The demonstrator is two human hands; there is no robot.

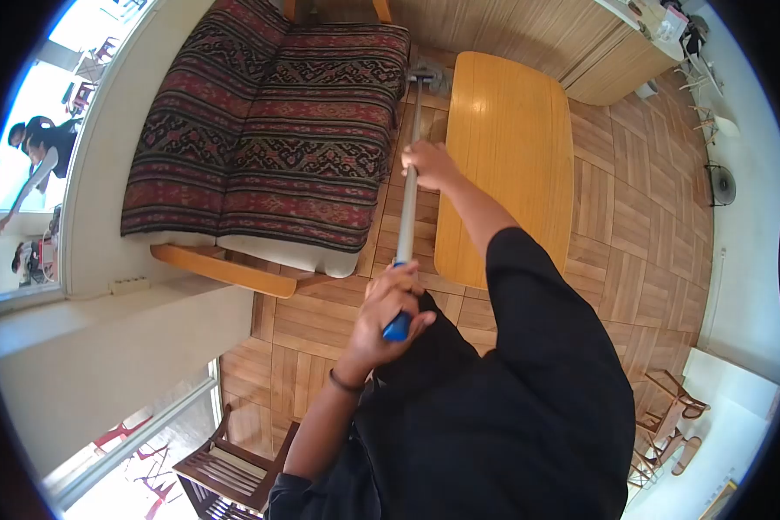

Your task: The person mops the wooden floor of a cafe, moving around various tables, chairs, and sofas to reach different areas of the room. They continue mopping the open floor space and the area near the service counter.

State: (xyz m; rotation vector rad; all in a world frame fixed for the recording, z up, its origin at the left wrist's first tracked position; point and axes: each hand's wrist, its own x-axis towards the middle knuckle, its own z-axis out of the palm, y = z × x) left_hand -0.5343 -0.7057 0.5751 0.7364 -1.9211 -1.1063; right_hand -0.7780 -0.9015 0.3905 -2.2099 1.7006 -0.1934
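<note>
A long-handled mop (406, 217) with a grey pole stretches away from me through the gap between the sofa and the wooden table. My left hand (385, 314), with a dark band at its wrist, is wrapped around the blue grip at the near end. Farther up the pole, my right hand (430, 165) is closed around it, beside the table's left edge. The grey mop head (433, 81) lies on the floor at the far end of the gap, partly hidden by the sofa.
Left of the pole stands a sofa (308, 130) with a patterned woven cover; right of it is a low wooden table (511, 165). A wooden cabinet (611, 74) lines the back. Near me is a slatted chair (234, 472). Another person (50, 152) shows through the window.
</note>
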